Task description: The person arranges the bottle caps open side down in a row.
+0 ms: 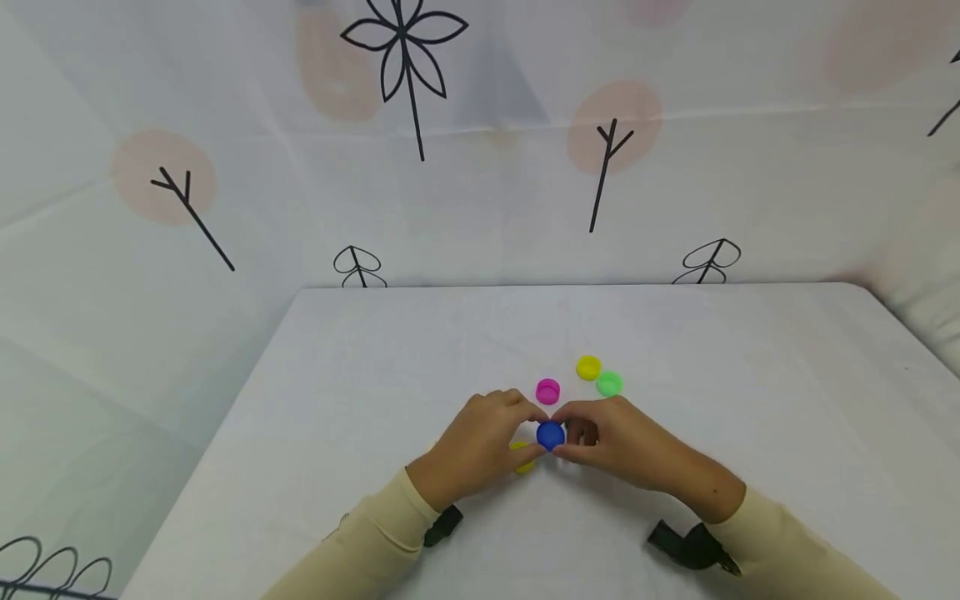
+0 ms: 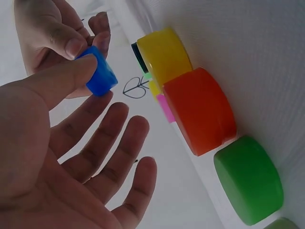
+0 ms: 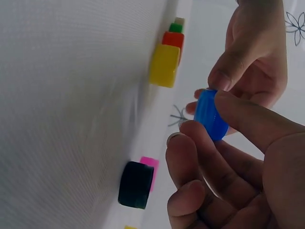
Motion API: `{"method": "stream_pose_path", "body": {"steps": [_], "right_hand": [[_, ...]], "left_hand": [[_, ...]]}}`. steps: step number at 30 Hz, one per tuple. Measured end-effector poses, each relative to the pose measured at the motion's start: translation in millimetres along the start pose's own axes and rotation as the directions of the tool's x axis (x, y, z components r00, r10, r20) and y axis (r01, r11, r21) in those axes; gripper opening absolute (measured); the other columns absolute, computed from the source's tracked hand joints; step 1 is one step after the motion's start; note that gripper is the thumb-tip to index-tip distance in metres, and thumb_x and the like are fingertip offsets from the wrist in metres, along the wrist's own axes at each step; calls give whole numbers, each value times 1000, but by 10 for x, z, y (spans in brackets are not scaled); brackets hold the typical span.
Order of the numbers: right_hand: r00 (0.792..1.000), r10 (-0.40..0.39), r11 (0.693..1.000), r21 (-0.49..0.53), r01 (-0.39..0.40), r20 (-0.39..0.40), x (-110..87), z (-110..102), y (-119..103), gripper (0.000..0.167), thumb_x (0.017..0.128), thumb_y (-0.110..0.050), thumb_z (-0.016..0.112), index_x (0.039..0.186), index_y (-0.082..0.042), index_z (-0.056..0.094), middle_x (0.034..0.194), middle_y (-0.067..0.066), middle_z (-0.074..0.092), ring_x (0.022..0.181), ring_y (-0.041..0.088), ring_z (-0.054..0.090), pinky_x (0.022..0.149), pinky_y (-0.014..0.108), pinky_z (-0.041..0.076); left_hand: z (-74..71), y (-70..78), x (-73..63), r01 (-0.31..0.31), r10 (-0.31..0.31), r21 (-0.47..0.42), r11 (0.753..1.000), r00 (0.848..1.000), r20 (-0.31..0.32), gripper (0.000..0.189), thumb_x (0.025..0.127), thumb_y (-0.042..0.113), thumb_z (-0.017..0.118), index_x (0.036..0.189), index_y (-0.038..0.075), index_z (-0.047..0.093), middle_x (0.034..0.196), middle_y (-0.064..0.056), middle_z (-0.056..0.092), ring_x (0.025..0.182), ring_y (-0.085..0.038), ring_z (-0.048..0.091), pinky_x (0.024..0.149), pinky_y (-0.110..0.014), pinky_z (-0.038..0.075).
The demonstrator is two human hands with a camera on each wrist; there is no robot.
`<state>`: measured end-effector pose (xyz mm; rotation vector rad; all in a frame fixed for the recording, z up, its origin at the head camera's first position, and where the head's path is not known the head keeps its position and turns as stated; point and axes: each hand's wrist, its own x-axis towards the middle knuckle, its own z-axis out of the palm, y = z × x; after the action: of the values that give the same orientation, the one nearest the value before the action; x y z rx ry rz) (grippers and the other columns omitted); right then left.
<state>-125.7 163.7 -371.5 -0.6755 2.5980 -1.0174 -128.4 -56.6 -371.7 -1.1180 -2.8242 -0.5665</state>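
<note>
A small blue bottle cap [image 1: 551, 435] is held up between both hands over the white table. My left hand [image 1: 483, 437] pinches it from the left with thumb and index finger; the other fingers spread away from it in the left wrist view. From the right, my right hand [image 1: 618, 442] pinches the same blue cap [image 3: 209, 114] between thumb and fingertips. Below the left hand lies a yellow cap [image 1: 522, 460], partly covered by the thumb. The left wrist view shows an orange-red cap [image 2: 202, 112] and a green cap [image 2: 250, 181] in a row with it.
Beyond the hands lie a pink cap [image 1: 548, 391], another yellow cap [image 1: 588, 367] and a light green cap [image 1: 610, 383]. A dark cap [image 3: 137, 185] stands near the right hand, hidden in the head view. A patterned cloth [image 1: 480, 200] hangs behind the table.
</note>
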Motion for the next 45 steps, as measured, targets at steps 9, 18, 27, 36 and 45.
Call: {"method": "stream_pose_path", "body": {"steps": [9, 18, 27, 36, 45], "right_hand": [[999, 11, 1000, -7, -11, 41, 0, 79, 13, 28, 85, -27, 80, 109, -16, 73, 76, -15, 65, 68, 4, 57, 60, 21, 50], [996, 64, 997, -49, -61, 58, 7, 102, -8, 29, 84, -26, 81, 109, -14, 73, 75, -14, 65, 65, 5, 56, 56, 22, 48], [995, 78, 992, -104, -71, 64, 24, 144, 14, 29, 83, -27, 82, 108, -14, 74, 74, -14, 64, 64, 4, 55, 58, 21, 47], [994, 71, 991, -122, -61, 79, 26, 147, 7, 29, 84, -24, 81, 109, -11, 74, 71, -14, 63, 62, 3, 54, 57, 20, 47], [994, 76, 991, -120, -66, 79, 23, 150, -8, 29, 84, -24, 81, 109, -11, 74, 70, -14, 61, 62, 4, 53, 57, 20, 47]], "left_hand": [[58, 5, -3, 29, -37, 106, 994, 996, 77, 33, 84, 41, 80, 111, 23, 75, 107, 9, 74, 99, -10, 68, 83, -30, 49], [116, 32, -9, 58, -74, 161, 985, 992, 98, 29, 86, 44, 77, 108, 25, 76, 104, 10, 74, 93, -10, 67, 82, -32, 47], [135, 54, 8, 73, -102, 178, 981, 982, 159, 25, 89, 41, 75, 109, 25, 76, 103, 10, 73, 92, -10, 66, 82, -30, 48], [141, 72, -3, 65, -95, 194, 979, 984, 148, 25, 89, 40, 75, 109, 25, 76, 103, 10, 73, 93, -10, 64, 80, -29, 49], [168, 79, 2, 58, -92, 228, 972, 986, 142, 27, 87, 43, 76, 108, 26, 76, 104, 10, 73, 93, -9, 63, 78, -28, 49]]}}
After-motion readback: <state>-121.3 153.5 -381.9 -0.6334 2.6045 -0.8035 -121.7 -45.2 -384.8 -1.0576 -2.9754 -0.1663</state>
